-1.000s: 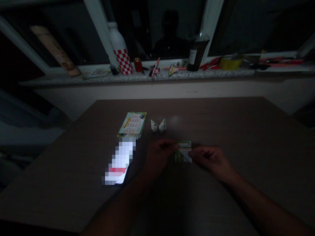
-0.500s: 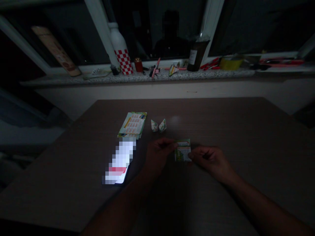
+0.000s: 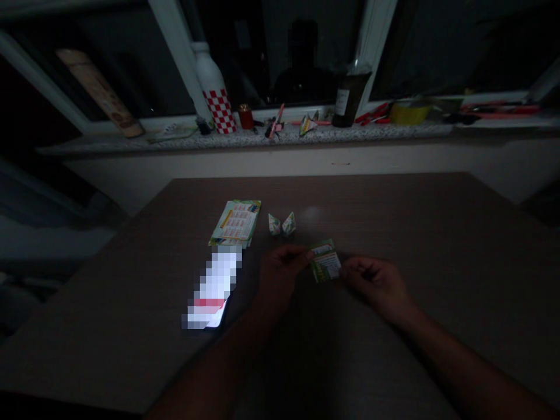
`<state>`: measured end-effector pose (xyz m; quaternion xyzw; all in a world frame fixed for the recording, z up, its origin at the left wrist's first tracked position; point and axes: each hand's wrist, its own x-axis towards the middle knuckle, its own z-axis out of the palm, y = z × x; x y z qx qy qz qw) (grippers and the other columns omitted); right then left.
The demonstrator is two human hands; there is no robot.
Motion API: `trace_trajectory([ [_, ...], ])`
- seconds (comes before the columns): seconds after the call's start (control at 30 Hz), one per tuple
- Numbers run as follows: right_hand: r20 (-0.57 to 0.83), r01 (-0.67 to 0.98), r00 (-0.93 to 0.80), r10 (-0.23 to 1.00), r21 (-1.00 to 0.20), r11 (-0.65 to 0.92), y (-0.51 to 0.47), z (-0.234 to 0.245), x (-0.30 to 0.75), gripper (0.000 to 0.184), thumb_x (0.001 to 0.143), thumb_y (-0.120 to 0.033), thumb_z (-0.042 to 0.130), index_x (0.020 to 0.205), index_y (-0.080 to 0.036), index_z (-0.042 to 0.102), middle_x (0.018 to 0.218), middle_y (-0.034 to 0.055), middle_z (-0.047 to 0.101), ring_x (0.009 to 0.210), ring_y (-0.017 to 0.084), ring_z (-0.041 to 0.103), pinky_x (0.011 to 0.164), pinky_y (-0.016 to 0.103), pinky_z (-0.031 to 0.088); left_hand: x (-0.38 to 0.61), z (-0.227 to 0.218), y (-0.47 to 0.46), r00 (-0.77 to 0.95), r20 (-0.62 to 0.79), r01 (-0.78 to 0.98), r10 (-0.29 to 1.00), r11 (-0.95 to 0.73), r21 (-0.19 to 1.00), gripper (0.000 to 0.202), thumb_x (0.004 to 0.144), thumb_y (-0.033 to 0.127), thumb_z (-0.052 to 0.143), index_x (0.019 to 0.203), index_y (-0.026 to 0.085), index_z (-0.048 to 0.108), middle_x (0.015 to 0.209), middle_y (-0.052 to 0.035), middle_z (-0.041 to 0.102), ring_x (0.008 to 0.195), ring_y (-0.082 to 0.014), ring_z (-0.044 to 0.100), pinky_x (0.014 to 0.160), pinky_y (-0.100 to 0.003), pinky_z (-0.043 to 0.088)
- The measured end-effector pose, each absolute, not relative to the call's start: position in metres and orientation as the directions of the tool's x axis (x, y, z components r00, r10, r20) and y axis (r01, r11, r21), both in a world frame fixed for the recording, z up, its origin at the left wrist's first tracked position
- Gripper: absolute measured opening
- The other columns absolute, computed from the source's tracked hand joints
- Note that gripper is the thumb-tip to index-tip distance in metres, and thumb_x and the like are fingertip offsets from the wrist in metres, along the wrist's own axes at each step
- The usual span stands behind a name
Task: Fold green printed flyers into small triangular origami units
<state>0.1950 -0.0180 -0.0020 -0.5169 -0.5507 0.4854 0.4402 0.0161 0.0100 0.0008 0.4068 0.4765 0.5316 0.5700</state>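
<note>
In dim light, a small printed paper square [image 3: 325, 261] is held just above the brown counter [image 3: 437, 233], pinched from both sides: the left hand [image 3: 280, 274] has its fingers closed on the paper's left edge, and the right hand [image 3: 376, 283] has its fingers closed on the lower right corner. The paper sits tilted, its top edge turned away from the person, which fits a grip meant to turn or crease it rather than lay it flat. Just beyond the hands stand two small folded paper shapes [image 3: 282, 224], touching each other and made, as far as the print shows, of the same green-and-white stock. To their left lies a stack of printed sheets [image 3: 236, 223], kept within easy reach of the left hand. In front of that stack a lit phone [image 3: 212, 289] lies flat with its screen facing up, angled towards the person, probably so it can be read while both hands are busy. At the back, a stone windowsill [image 3: 262, 137] carries a red-and-white checked bottle [image 3: 214, 87], a dark bottle [image 3: 347, 96] and scattered small items too dim to identify.
</note>
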Motion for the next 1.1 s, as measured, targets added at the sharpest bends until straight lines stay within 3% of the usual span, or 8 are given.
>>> trace_trajectory([
  [0.13,0.022,0.089,0.095,0.995,-0.996,0.014,-0.016,-0.004,0.2,0.022,0.072,-0.038,0.068,0.068,-0.017,0.066,0.061,0.0015,0.067,0.052,0.012,0.057,0.049,0.022,0.043,0.015,0.003,0.008,0.044,-0.077,-0.111,0.996,0.082,0.991,0.014,0.064,0.023,0.075,0.069,0.015,0.066,0.067,-0.0002,0.065,0.065,-0.0134,0.06,0.064,-0.025,0.047],
  [0.27,0.099,0.134,0.219,0.971,-0.988,0.071,-0.016,-0.001,0.203,0.017,0.07,-0.034,0.07,0.068,-0.018,0.067,0.062,0.0015,0.067,0.055,0.013,0.06,0.052,0.024,0.047,0.016,0.003,0.005,0.237,-0.094,0.014,0.967,0.094,0.996,0.015,0.063,0.017,0.074,0.073,0.015,0.063,0.071,-0.0003,0.065,0.066,-0.0131,0.06,0.062,-0.023,0.045],
  [0.4,0.136,0.173,0.18,0.974,-0.979,0.105,-0.019,-0.001,0.202,0.017,0.069,-0.033,0.073,0.073,-0.018,0.067,0.066,0.0034,0.07,0.059,0.016,0.065,0.056,0.027,0.053,0.018,0.001,0.001,0.376,-0.122,0.111,0.919,0.085,0.99,0.02,0.066,0.015,0.071,0.085,0.015,0.064,0.08,-0.0032,0.068,0.072,-0.0157,0.062,0.065,-0.025,0.046],
  [0.67,0.201,0.181,0.1,0.974,-0.967,0.181,-0.02,-0.004,0.194,0.034,0.064,-0.027,0.077,0.094,-0.019,0.063,0.072,0.0032,0.074,0.066,0.02,0.071,0.064,0.03,0.058,0.015,-0.004,0.001,0.422,-0.082,0.193,0.903,-0.001,0.981,0.017,0.07,0.023,0.069,0.082,0.013,0.063,0.071,-0.0004,0.06,0.065,-0.0122,0.054,0.059,-0.022,0.04],
  [0.87,0.238,0.255,0.086,0.967,-0.944,0.21,-0.021,-0.003,0.196,0.027,0.066,-0.026,0.076,0.09,-0.019,0.065,0.069,0.0019,0.074,0.062,0.019,0.071,0.06,0.028,0.058,0.015,0.0,0.0,0.455,-0.075,0.2,0.887,-0.019,0.98,0.021,0.071,0.028,0.069,0.083,0.013,0.062,0.07,0.0013,0.056,0.063,-0.0107,0.05,0.056,-0.02,0.037],
  [1.1,0.372,0.344,0.041,0.927,-0.877,0.336,-0.022,0.0,0.195,0.005,0.069,-0.021,0.072,0.072,-0.019,0.068,0.062,0.0011,0.073,0.054,0.016,0.069,0.05,0.022,0.056,0.018,0.001,-0.001,0.429,-0.06,0.3,0.902,-0.08,0.951,0.026,0.083,0.038,0.057,0.076,0.014,0.064,0.065,0.0018,0.056,0.062,-0.0108,0.048,0.056,-0.021,0.034],
])
